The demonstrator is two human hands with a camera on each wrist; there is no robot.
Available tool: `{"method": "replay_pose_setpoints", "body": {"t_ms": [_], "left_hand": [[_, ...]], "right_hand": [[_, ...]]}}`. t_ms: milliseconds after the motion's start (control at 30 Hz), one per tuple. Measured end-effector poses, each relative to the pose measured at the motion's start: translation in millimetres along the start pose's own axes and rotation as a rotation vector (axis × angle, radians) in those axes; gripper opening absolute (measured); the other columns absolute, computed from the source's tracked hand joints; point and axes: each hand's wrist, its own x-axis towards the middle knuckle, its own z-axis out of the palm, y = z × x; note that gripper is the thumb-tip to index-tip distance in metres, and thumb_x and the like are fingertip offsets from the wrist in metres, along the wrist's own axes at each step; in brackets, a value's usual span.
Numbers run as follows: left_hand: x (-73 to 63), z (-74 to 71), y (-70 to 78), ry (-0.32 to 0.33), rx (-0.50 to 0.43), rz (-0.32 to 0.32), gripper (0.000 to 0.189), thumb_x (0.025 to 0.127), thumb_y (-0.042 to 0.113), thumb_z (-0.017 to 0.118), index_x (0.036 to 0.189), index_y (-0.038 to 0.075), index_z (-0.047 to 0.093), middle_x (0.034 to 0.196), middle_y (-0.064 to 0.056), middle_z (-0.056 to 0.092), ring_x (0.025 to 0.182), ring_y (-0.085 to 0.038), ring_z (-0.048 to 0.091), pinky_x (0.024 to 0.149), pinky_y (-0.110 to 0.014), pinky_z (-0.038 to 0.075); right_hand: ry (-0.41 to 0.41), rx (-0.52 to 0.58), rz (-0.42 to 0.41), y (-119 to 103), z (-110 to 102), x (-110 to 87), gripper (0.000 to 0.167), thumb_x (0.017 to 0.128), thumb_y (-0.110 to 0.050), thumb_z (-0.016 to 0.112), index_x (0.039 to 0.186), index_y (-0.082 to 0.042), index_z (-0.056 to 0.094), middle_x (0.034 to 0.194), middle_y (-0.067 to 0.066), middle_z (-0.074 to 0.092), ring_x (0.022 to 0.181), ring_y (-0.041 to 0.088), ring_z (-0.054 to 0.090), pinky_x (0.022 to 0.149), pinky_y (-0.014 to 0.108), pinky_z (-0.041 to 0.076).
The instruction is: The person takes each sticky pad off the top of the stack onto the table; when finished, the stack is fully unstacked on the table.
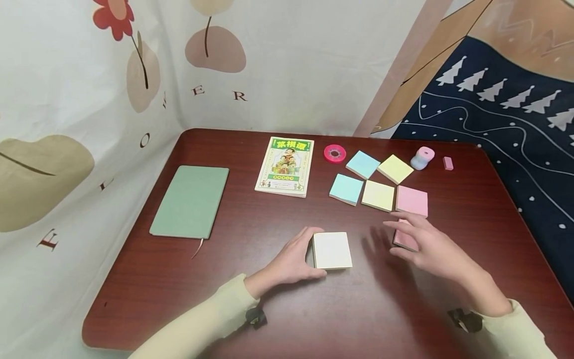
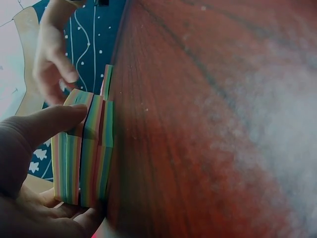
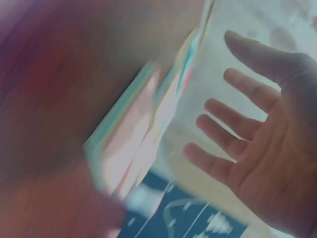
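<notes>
A stack of sticky note pads (image 1: 332, 250) with a pale top sheet stands near the table's middle; the left wrist view shows striped, multicoloured edges on the stack (image 2: 81, 153). My left hand (image 1: 293, 259) grips its sides between thumb and fingers. Over a pink sticky note pad (image 1: 405, 238), partly hidden beneath it, my right hand (image 1: 432, 244) hovers with fingers spread and holds nothing. Another pink pad (image 1: 411, 201) lies just behind. In the right wrist view my right hand's fingers (image 3: 237, 91) are apart from the blurred pads (image 3: 129, 134).
Behind the hands lie blue pads (image 1: 346, 189) and yellow pads (image 1: 378, 195). Further back are a red tape roll (image 1: 335, 153), a pink-and-blue cylinder (image 1: 422, 158), a small pink block (image 1: 448, 163) and an illustrated book (image 1: 285, 167). A green notebook (image 1: 190, 202) lies left.
</notes>
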Motion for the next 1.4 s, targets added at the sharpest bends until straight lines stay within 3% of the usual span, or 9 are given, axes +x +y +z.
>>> {"method": "replay_pose_setpoints", "body": {"t_ms": [267,467,667,933,1200,1400], "left_hand": [[0.3,0.8,-1.9,-0.006,0.005,-0.015,0.091,0.063,0.020,0.091,0.140,0.013,0.041,0.127,-0.001,0.052,0.115,-0.018,0.051,0.101,-0.041,0.041],[0.6,-0.1,-0.9,-0.004,0.000,-0.018,0.093,0.063,0.018,0.091,0.141,0.011,0.040,0.128,-0.002,0.052,0.115,-0.018,0.052,0.101,-0.041,0.042],[1.0,-0.1,-0.9,-0.006,0.006,-0.018,0.092,0.062,0.015,0.090,0.140,0.011,0.041,0.131,-0.002,0.051,0.116,-0.018,0.051,0.101,-0.040,0.041],[1.2,-0.9,0.0,-0.007,0.006,-0.028,0.092,0.062,0.014,0.091,0.140,0.011,0.042,0.130,-0.001,0.052,0.114,-0.017,0.052,0.099,-0.039,0.042],[1.7,-1.1,-0.4,-0.014,0.013,-0.023,0.093,0.062,0.014,0.090,0.141,0.009,0.041,0.129,-0.003,0.052,0.115,-0.019,0.052,0.102,-0.040,0.041],[2.0,0.3,-1.5,-0.004,0.022,-0.017,0.090,0.063,0.014,0.090,0.140,0.008,0.042,0.127,-0.003,0.052,0.116,-0.019,0.052,0.103,-0.039,0.041]], "right_hand": [[-0.067,0.054,-0.239,-52,26,30.5,0.061,0.080,-0.029,0.082,0.134,-0.015,0.059,0.145,0.008,0.044,0.129,0.025,0.043,0.098,0.046,0.044],[-0.121,0.081,-0.305,-69,51,45.5,0.064,0.079,-0.035,0.082,0.134,-0.014,0.059,0.146,0.010,0.043,0.131,0.024,0.041,0.104,0.046,0.039],[-0.136,0.097,-0.296,-73,65,52.0,0.064,0.078,-0.031,0.083,0.135,-0.015,0.058,0.144,0.007,0.044,0.128,0.021,0.044,0.103,0.043,0.040],[-0.136,0.080,-0.271,-73,63,53.8,0.060,0.077,-0.031,0.083,0.131,-0.017,0.061,0.140,0.006,0.049,0.124,0.020,0.048,0.097,0.040,0.045],[-0.125,0.065,-0.211,-66,46,46.3,0.059,0.075,-0.031,0.085,0.129,-0.019,0.064,0.137,0.006,0.051,0.121,0.020,0.049,0.094,0.042,0.047],[-0.053,0.091,-0.105,-41,25,40.3,0.062,0.074,-0.029,0.086,0.130,-0.016,0.063,0.137,0.009,0.051,0.122,0.026,0.048,0.091,0.046,0.048]]}}
